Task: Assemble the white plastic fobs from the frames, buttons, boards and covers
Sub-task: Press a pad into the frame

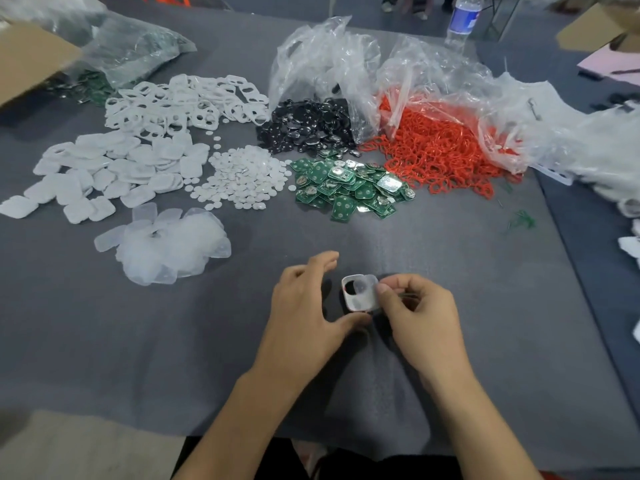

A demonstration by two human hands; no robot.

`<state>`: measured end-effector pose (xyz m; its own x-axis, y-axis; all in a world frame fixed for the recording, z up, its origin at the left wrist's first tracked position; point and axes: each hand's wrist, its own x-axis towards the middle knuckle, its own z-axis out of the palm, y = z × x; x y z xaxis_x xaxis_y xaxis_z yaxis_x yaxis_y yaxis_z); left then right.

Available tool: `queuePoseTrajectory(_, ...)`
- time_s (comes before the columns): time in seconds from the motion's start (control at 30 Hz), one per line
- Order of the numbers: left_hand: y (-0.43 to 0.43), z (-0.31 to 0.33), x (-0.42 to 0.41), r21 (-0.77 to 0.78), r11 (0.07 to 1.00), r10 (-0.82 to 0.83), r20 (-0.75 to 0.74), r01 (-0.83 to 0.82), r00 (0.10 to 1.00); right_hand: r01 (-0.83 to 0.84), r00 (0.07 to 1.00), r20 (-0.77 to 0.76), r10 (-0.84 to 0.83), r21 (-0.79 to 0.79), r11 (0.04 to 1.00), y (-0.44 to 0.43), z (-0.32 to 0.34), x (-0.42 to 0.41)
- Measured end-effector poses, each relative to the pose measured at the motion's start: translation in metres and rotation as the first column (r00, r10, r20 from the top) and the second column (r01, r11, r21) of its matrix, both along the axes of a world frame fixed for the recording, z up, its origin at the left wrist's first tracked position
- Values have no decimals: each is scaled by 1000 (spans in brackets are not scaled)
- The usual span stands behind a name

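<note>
A white fob frame (348, 293) with a translucent film (363, 292) laid over it lies on the grey mat near the front. My right hand (419, 313) pinches the film's right edge with thumb and fingers curled. Beside the frame on its left is my left hand (304, 306), fingers spread and relaxed, its thumb touching the frame's lower edge. Farther back lie heaps of parts: white frames (180, 102), white covers (104, 168), small white round buttons (242, 178), green boards (346, 188), black pieces (311, 126), red rings (440, 150) and translucent films (169, 244).
Crumpled clear plastic bags (329, 57) stand behind the black and red heaps, another (131, 50) at the back left. A cardboard box (31, 60) sits far left, a water bottle (464, 19) at the back. The mat's right edge (571, 258) runs diagonally.
</note>
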<state>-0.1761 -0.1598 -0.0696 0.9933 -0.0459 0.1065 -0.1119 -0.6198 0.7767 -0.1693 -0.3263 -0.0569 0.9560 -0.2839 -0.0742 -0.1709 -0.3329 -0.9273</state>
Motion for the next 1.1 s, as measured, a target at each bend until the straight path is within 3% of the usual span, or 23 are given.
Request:
queuePoseTrajectory(0.1, 3, -3, 10, 94, 992, -87, 20, 84, 996, 9, 1000, -21, -8, 37, 999, 6, 0, 4)
queuePoseTrajectory(0.23, 4, -8, 11, 73, 993, -92, 46, 89, 995, 10, 999, -43, -8, 67, 998, 14, 1, 5)
queuePoseTrajectory(0.53, 3, -13, 13, 94, 994, -73, 103, 63, 992, 48, 998, -31, -60, -286, 957, 19, -3, 3)
queuePoseTrajectory(0.97, 2, -17, 14, 109, 993, -57, 125, 44, 991, 3, 986, 162, 44, -280, 960, 16, -13, -3)
queuePoseTrajectory(1.1, 3, -16, 14, 108, 993, -61, 120, 48, 991, -85, 960, 201, 193, -447, 891, 9, -13, -2)
